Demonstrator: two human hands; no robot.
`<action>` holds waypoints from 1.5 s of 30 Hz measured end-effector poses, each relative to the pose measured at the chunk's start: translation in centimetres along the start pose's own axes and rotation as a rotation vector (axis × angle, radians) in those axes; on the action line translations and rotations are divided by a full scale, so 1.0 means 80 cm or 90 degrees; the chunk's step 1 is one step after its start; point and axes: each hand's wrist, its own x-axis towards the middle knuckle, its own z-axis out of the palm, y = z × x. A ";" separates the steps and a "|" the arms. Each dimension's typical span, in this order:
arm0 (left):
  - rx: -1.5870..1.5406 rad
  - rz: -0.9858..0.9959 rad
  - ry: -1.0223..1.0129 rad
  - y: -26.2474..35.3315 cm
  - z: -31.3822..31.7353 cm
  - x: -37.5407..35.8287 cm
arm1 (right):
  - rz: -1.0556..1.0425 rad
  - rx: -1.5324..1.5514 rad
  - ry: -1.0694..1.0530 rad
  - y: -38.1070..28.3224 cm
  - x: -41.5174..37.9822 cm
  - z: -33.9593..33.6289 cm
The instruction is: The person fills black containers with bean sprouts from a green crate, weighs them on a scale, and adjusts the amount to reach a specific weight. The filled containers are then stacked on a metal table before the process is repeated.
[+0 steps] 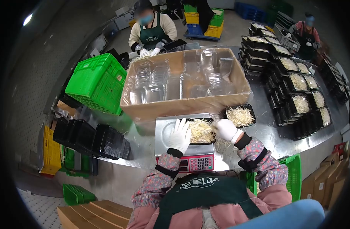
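A black tray of bean sprouts (201,130) rests on a scale (164,129) with a red keypad front. My left hand (180,136), in a white glove, lies along the tray's left end with its fingers stretched out. At the right end, my right hand (227,130), also gloved, has its fingers closed at the sprouts; the fingertips are partly hidden among the strands. Just beyond that hand stands a second filled tray (240,116) on the metal table. Loose sprouts (223,146) lie beside the scale, below my right hand.
Behind the scale is a large cardboard box (186,104) of clear plastic lids. Stacked filled trays (299,83) stand at right, empty black trays (102,141) at left. A green crate (94,80) stands left of the box. Two co-workers (152,32) are across the table and farther right.
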 end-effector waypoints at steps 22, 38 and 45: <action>-0.191 -0.042 -0.083 -0.054 -0.087 -0.012 | 0.076 0.162 0.119 0.018 0.003 -0.062; -0.036 0.154 -0.168 0.011 -0.029 0.037 | -0.033 -0.187 -0.104 -0.003 0.022 -0.008; 0.018 0.125 -0.181 0.013 -0.020 0.034 | -0.009 -0.081 -0.025 0.003 0.017 0.016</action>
